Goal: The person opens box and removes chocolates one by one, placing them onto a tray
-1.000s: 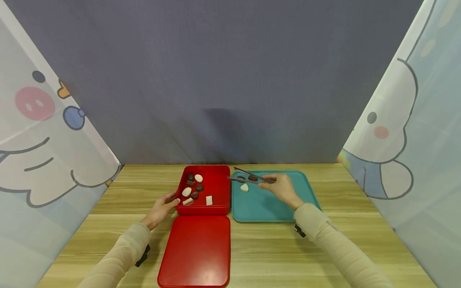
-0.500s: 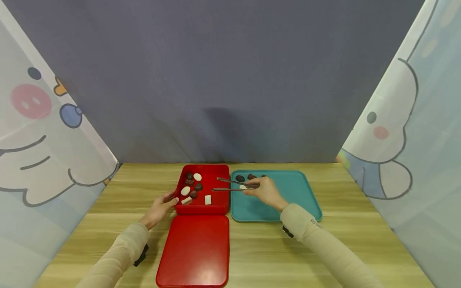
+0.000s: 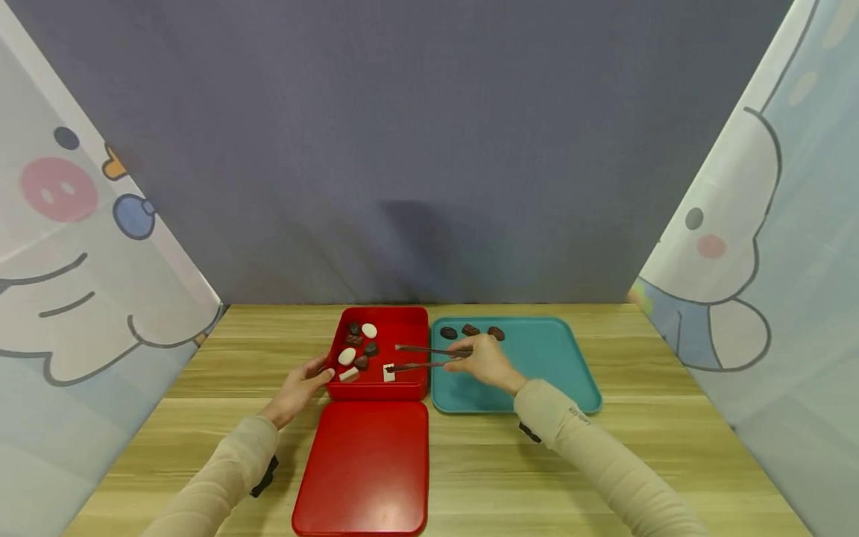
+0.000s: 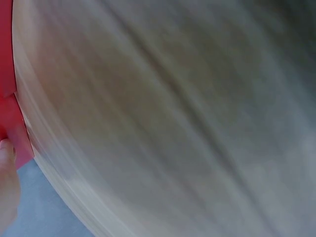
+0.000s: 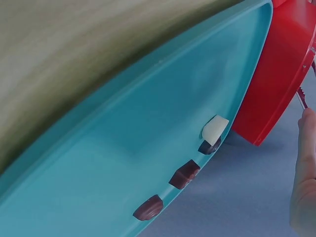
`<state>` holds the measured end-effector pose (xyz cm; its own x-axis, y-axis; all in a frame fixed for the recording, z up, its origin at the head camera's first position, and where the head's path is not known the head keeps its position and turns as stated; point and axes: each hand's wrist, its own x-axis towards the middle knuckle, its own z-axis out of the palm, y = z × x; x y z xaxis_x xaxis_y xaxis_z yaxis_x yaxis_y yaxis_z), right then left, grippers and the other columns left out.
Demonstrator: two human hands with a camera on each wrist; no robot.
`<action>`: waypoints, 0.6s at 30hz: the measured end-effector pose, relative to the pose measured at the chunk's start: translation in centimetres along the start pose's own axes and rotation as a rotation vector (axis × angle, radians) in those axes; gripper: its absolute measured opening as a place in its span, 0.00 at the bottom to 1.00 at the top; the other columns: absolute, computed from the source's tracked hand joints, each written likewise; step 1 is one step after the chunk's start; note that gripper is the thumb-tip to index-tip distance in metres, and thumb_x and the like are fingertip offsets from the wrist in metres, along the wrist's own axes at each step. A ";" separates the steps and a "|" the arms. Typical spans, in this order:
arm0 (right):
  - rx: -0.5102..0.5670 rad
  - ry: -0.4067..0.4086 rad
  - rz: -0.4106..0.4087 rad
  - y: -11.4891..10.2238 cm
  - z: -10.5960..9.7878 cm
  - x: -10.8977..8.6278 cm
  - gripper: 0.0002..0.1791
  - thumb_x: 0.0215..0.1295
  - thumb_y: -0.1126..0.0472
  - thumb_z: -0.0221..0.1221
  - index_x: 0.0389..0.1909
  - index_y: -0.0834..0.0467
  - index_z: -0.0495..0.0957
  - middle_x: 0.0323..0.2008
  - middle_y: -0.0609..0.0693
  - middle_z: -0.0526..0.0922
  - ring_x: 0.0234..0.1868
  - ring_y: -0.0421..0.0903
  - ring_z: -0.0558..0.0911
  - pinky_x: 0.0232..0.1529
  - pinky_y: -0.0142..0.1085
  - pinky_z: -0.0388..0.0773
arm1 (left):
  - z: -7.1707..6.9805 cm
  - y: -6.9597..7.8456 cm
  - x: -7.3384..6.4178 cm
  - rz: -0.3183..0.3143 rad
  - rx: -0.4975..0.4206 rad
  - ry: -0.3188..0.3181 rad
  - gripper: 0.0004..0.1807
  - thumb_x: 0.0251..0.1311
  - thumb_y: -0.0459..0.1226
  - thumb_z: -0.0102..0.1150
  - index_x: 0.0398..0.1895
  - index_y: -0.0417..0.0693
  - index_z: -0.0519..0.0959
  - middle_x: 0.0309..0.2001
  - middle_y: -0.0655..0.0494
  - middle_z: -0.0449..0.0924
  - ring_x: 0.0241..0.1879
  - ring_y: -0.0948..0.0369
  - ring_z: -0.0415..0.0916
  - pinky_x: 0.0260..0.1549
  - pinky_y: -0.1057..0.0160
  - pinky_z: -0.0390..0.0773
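My right hand (image 3: 485, 363) pinches a pair of dark tongs (image 3: 429, 365), whose arms are spread and reach left into the red box (image 3: 412, 324). The tongs' nearer tip overlaps a white rectangular chocolate (image 3: 389, 377) near the box's front wall. Several dark and white chocolates, among them a white oval one (image 3: 347, 356), lie in the box's left half. My left hand (image 3: 295, 391) rests against the box's front left corner, thumb (image 4: 6, 153) touching its outer wall in the left wrist view; its other fingers are partly hidden.
A blue tray (image 3: 537, 373) stands right of the box. On it lie three dark chocolates, one of them oval (image 3: 496, 333), and a white one (image 5: 215, 129) that my right hand hides in the head view. A red lid (image 3: 362, 470) lies before the box.
My right hand has moved left and slightly down with the tongs, from over the blue tray to the red box. The dark chocolates on the tray are uncovered. My left hand stays put.
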<state>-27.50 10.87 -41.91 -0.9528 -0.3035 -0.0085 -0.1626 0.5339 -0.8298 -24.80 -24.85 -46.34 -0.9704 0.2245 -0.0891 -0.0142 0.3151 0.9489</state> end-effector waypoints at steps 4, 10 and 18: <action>-0.027 -0.029 -0.025 -0.3 0.1 0.1 0.18 0.48 0.59 0.69 0.42 0.59 0.83 0.42 0.55 0.84 0.39 0.45 0.82 0.38 0.36 0.80 | 0.0 0.1 0.0 0.013 -0.002 0.000 0.31 0.69 0.39 0.43 0.71 0.37 0.48 0.70 0.37 0.49 0.68 0.44 0.50 0.63 0.44 0.58; -0.094 -0.076 -0.069 -1.0 0.4 0.2 0.17 0.49 0.59 0.68 0.42 0.59 0.83 0.42 0.56 0.84 0.37 0.43 0.81 0.36 0.34 0.80 | 0.1 0.0 -0.1 0.005 -0.009 0.007 0.32 0.69 0.39 0.44 0.70 0.36 0.48 0.70 0.38 0.48 0.68 0.44 0.49 0.63 0.44 0.58; -0.136 -0.090 -0.096 -1.6 1.0 0.4 0.16 0.50 0.60 0.67 0.41 0.61 0.83 0.39 0.56 0.84 0.36 0.43 0.81 0.33 0.33 0.79 | 0.2 -0.1 -0.1 -0.011 -0.001 0.019 0.32 0.69 0.39 0.43 0.70 0.36 0.48 0.70 0.38 0.48 0.68 0.44 0.49 0.63 0.45 0.58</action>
<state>-27.33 9.13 -41.16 -0.9056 -0.4239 0.0119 -0.2901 0.5989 -0.7464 -24.65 -24.68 -46.50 -0.9747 0.2030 -0.0941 -0.0256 0.3165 0.9482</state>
